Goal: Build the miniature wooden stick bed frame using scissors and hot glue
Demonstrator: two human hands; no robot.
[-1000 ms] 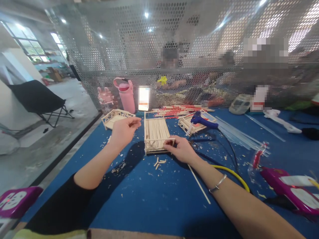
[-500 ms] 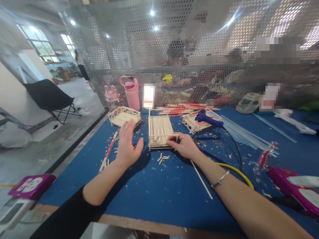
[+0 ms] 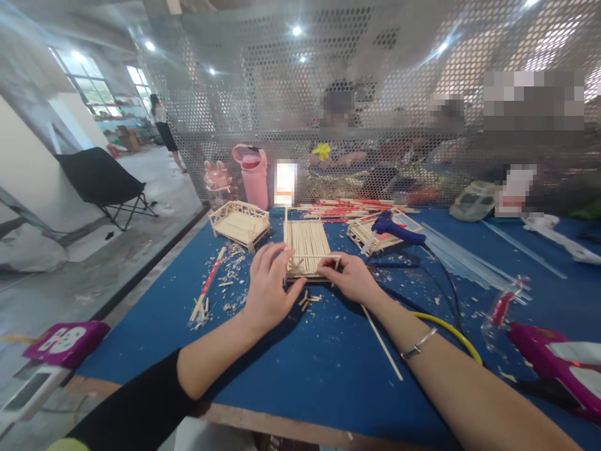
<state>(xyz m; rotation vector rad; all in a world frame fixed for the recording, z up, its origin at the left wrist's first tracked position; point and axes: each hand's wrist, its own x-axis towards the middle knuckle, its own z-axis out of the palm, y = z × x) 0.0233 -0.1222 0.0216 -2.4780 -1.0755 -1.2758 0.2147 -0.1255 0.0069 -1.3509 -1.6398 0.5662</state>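
Note:
A small platform model built of wooden sticks [image 3: 307, 238], with a low railing along its near side, stands on the blue table. My right hand [image 3: 353, 277] pinches the near right corner of this railing between thumb and fingers. At the near left corner is my left hand [image 3: 271, 285], its thumb and fingers apart around that corner; whether they touch it I cannot tell. Several short stick pieces [image 3: 310, 299] lie just in front of the model. A long thin stick [image 3: 382, 343] rests beneath my right forearm.
A second stick model [image 3: 240, 224] stands at left, a third [image 3: 359, 232] at right under a blue glue gun [image 3: 399, 230]. Behind are red-and-plain sticks [image 3: 347, 208] and a pink bottle [image 3: 254, 178]. Clear glue sticks [image 3: 464, 254] and a purple power strip [image 3: 539, 354] lie right.
My left hand opened, came down from above the left model, and moved right to the middle model's near left corner. My right hand has kept its pinch. The view has shifted left.

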